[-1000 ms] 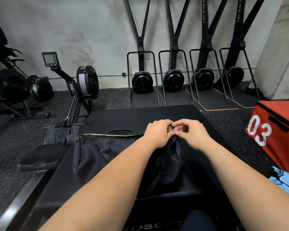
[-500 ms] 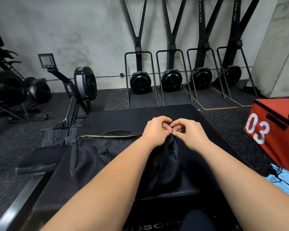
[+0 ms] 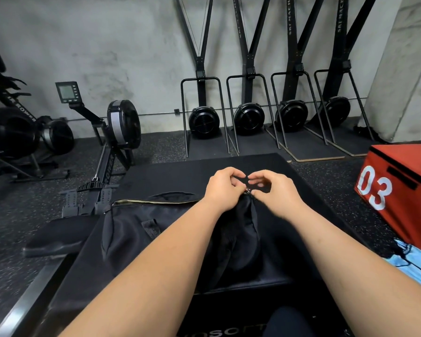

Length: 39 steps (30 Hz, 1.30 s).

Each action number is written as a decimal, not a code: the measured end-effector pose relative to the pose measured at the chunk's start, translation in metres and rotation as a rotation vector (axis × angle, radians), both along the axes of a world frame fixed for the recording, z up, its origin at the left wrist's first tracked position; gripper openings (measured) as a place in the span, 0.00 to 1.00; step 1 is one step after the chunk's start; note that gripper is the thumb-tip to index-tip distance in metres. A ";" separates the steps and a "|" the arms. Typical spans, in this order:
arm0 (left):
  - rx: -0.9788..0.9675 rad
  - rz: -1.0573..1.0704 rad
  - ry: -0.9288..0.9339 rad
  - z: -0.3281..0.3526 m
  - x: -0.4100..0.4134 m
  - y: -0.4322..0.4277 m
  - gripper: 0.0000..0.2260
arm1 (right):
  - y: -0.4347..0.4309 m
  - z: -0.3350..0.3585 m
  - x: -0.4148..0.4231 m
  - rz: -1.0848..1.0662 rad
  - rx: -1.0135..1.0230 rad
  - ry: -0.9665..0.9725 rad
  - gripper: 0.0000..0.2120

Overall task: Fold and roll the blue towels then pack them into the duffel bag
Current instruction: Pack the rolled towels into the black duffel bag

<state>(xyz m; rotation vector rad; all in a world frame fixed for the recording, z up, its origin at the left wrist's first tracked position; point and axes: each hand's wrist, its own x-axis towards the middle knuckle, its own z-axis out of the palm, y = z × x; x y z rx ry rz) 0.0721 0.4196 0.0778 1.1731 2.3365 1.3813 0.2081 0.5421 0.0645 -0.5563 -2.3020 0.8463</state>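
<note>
A black duffel bag [image 3: 136,229] lies on a black padded box [image 3: 180,171] in front of me, its long zip running along the top edge. Both hands meet at the bag's raised right end. My left hand [image 3: 225,188] grips the bag's fabric beside a small metal zipper pull [image 3: 248,190]. My right hand [image 3: 272,190] pinches at that pull with thumb and fingertips. A light blue towel [image 3: 413,266] lies at the lower right edge, partly cut off. The inside of the bag is hidden.
A red box marked 03 [image 3: 399,188] stands to the right, with something blue on its top at the frame edge. A rowing machine [image 3: 102,166] sits at the left. Several ski machines [image 3: 248,117] line the back wall. Speckled rubber floor surrounds the box.
Both hands stay at the bag's end. My right hand's fingers have drawn slightly away from the left, and the metal zipper pull now shows between them.
</note>
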 end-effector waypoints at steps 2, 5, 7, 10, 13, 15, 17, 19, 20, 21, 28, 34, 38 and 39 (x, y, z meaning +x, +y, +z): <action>-0.008 0.032 -0.049 0.002 0.000 -0.001 0.10 | 0.001 -0.004 0.002 0.033 0.047 -0.096 0.20; -0.033 0.047 -0.074 0.003 -0.001 -0.002 0.09 | -0.001 -0.011 0.001 0.039 0.105 -0.182 0.19; -0.053 0.046 -0.059 0.002 -0.001 -0.004 0.09 | -0.003 -0.012 0.000 0.014 0.172 -0.232 0.18; -0.080 0.052 -0.021 0.000 -0.002 -0.008 0.09 | -0.005 -0.010 -0.003 -0.001 0.236 -0.292 0.16; -0.101 0.098 0.017 0.001 -0.004 -0.014 0.09 | -0.005 -0.011 -0.002 -0.024 0.277 -0.301 0.13; -0.108 0.114 0.045 0.002 -0.009 -0.021 0.09 | -0.003 -0.013 0.000 -0.047 0.283 -0.298 0.11; -0.130 0.129 0.091 0.002 -0.017 -0.031 0.10 | -0.001 -0.015 0.002 -0.081 0.278 -0.297 0.09; -0.144 0.131 0.129 0.001 -0.026 -0.040 0.10 | -0.002 -0.016 0.002 -0.105 0.285 -0.301 0.09; -0.144 0.125 0.128 0.000 -0.028 -0.044 0.10 | -0.005 -0.017 0.001 -0.109 0.304 -0.307 0.09; -0.141 0.122 0.114 0.000 -0.030 -0.047 0.10 | -0.007 -0.016 -0.001 -0.108 0.333 -0.311 0.10; -0.097 0.151 0.042 0.004 -0.021 -0.050 0.10 | -0.041 -0.007 -0.030 -0.083 0.605 -0.348 0.14; -0.112 0.202 0.129 0.005 -0.027 -0.069 0.09 | -0.043 -0.010 -0.030 -0.212 0.686 -0.363 0.10; -0.080 0.233 0.134 -0.001 -0.050 -0.100 0.08 | -0.041 -0.016 -0.026 -0.241 0.650 -0.325 0.07; -0.071 0.234 0.134 -0.002 -0.053 -0.104 0.08 | -0.041 -0.017 -0.025 -0.252 0.642 -0.327 0.07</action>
